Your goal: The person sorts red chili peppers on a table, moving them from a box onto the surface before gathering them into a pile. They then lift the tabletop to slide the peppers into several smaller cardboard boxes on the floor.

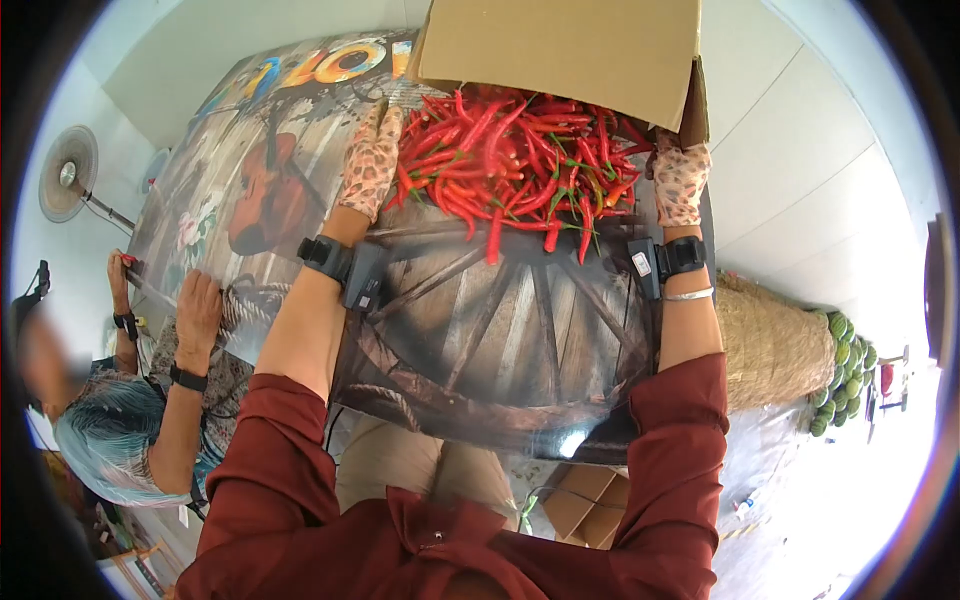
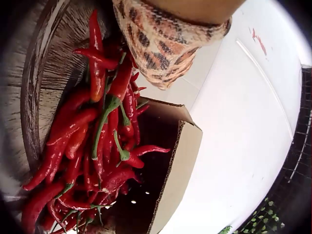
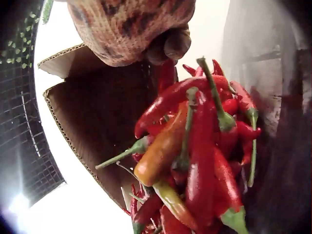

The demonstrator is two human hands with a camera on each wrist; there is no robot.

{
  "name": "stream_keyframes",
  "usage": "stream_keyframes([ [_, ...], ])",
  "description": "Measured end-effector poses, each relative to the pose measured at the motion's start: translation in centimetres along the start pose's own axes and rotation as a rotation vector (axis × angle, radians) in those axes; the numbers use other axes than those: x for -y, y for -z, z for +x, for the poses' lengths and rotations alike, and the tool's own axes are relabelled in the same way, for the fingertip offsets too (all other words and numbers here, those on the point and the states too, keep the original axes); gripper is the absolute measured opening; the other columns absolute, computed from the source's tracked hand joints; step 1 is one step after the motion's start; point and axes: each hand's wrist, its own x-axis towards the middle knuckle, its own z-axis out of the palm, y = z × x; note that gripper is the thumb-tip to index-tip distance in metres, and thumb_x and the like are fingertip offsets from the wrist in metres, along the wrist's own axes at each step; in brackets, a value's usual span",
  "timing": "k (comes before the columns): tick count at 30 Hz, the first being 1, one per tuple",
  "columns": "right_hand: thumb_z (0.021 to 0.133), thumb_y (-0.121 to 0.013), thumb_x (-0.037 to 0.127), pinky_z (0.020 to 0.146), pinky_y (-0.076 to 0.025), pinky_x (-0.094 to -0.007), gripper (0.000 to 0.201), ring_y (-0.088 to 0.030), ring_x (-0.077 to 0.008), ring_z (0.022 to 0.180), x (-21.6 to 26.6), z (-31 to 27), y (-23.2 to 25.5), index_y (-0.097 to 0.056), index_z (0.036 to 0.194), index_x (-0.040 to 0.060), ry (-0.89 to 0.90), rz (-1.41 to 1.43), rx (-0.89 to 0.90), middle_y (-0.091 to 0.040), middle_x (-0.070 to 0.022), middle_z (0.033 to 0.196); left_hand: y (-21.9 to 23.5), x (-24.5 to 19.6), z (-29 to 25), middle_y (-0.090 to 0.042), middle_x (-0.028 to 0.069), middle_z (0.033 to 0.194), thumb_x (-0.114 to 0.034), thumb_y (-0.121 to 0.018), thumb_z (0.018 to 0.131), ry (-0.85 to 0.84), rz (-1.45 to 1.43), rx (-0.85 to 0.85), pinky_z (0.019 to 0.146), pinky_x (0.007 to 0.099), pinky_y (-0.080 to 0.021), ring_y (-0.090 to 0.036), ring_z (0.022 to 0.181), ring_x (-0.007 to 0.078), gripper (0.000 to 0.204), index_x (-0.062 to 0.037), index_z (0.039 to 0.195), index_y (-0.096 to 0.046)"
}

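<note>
A loose heap of red chili peppers point(image 1: 510, 165) lies on the printed tabletop, right in front of a cardboard box's open mouth. On the heap's left side, my left hand point(image 1: 372, 165), in a spotted glove, reaches forward with straight fingers close along the peppers. My right hand point(image 1: 683, 180), gloved alike, is at the heap's right edge beside the cardboard box point(image 1: 560, 45). In the right wrist view its dark fingertips point(image 3: 176, 45) are bent close over a red pepper; I cannot tell whether they grip anything. An orange pepper point(image 3: 163, 146) shows among the red ones.
The tabletop point(image 1: 510, 340) carries a wheel and violin print. At the left, another person point(image 1: 120, 430) works by the table edge. A smaller open carton point(image 1: 590, 500) stands below the table. Green round produce point(image 1: 845, 375) is piled far right, past a straw-coloured covering point(image 1: 775, 345). A fan point(image 1: 70, 175) stands back left.
</note>
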Motion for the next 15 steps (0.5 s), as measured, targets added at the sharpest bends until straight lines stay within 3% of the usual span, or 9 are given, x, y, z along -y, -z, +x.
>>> stream_keyframes([
  [2, 0.084, -0.058, 0.011, 0.060, -0.049, -0.0344, 0.021, -0.063, -0.0278, 0.065, 0.3, 0.1, 0.5, -0.062, 0.102, 0.0012, -0.193, -0.020, 0.058, -0.065, -0.0151, 0.077, -0.2, 1.1, 0.2, -0.049, 0.0198, 0.129, -0.035, -0.038, 0.096, -0.075, 0.138, 0.004, 0.103, 0.0361, -0.033, -0.043, 0.122, 0.0331, 0.047, -0.0016, 0.127, -0.048],
  [3, 0.083, -0.058, 0.008, 0.060, -0.048, -0.0336, 0.023, -0.063, -0.0287, 0.065, 0.4, 0.1, 0.7, -0.061, 0.105, 0.0010, -0.348, 0.173, 0.103, -0.065, -0.0154, 0.079, -0.1, 1.6, 0.1, -0.050, 0.0190, 0.129, -0.034, -0.038, 0.095, -0.043, 0.168, 0.020, 0.102, 0.0365, -0.033, -0.044, 0.121, 0.0332, 0.046, -0.0028, 0.127, -0.049],
  [4, 0.083, -0.058, 0.008, 0.060, -0.048, -0.0336, 0.023, -0.063, -0.0287, 0.065, 0.2, 0.1, 0.5, -0.061, 0.105, 0.0010, -0.346, 0.172, 0.108, -0.065, -0.0154, 0.079, 0.0, 2.0, 0.1, -0.050, 0.0190, 0.129, -0.034, -0.038, 0.095, -0.038, 0.166, 0.018, 0.102, 0.0365, -0.033, -0.044, 0.121, 0.0332, 0.046, -0.0028, 0.127, -0.049],
  [6, 0.084, -0.058, 0.010, 0.056, -0.047, -0.0320, 0.020, -0.061, -0.0240, 0.060, 0.0, 0.1, 0.5, -0.062, 0.100, -0.0011, -0.125, 0.124, 0.021, -0.064, -0.0137, 0.072, 0.0, 2.5, 0.0, -0.050, 0.0180, 0.128, -0.033, -0.039, 0.095, -0.096, 0.218, 0.004, 0.102, 0.0368, -0.033, -0.045, 0.120, 0.0328, 0.045, -0.0041, 0.128, -0.049],
  [9, 0.084, -0.058, 0.010, 0.050, -0.045, -0.0308, 0.016, -0.059, -0.0198, 0.054, 1.2, 0.4, 0.9, -0.061, 0.094, -0.0028, -0.285, 0.161, 0.042, -0.061, -0.0117, 0.064, 0.1, 3.2, -0.1, -0.051, 0.0173, 0.127, -0.033, -0.040, 0.094, -0.190, 0.307, 0.014, 0.102, 0.0365, -0.033, -0.046, 0.120, 0.0322, 0.045, -0.0039, 0.127, -0.049],
  [13, 0.084, -0.056, 0.010, 0.046, -0.043, -0.0312, 0.013, -0.056, -0.0186, 0.049, 2.6, 0.8, 1.3, -0.060, 0.087, -0.0029, -0.318, 0.060, 0.101, -0.058, -0.0100, 0.057, 0.0, 3.4, 0.1, -0.050, 0.0167, 0.130, -0.032, -0.039, 0.095, -0.210, 0.290, -0.013, 0.102, 0.0364, -0.033, -0.045, 0.121, 0.0316, 0.044, -0.0038, 0.127, -0.049],
  [15, 0.083, -0.054, 0.007, 0.044, -0.042, -0.0312, 0.011, -0.055, -0.0183, 0.047, 3.0, 0.7, 1.1, -0.059, 0.084, -0.0024, -0.231, 0.175, -0.035, -0.056, -0.0092, 0.056, 0.1, 3.3, 0.2, -0.047, 0.0163, 0.133, -0.030, -0.037, 0.096, -0.148, 0.314, -0.003, 0.102, 0.0364, -0.034, -0.045, 0.121, 0.0311, 0.044, -0.0037, 0.129, -0.047],
])
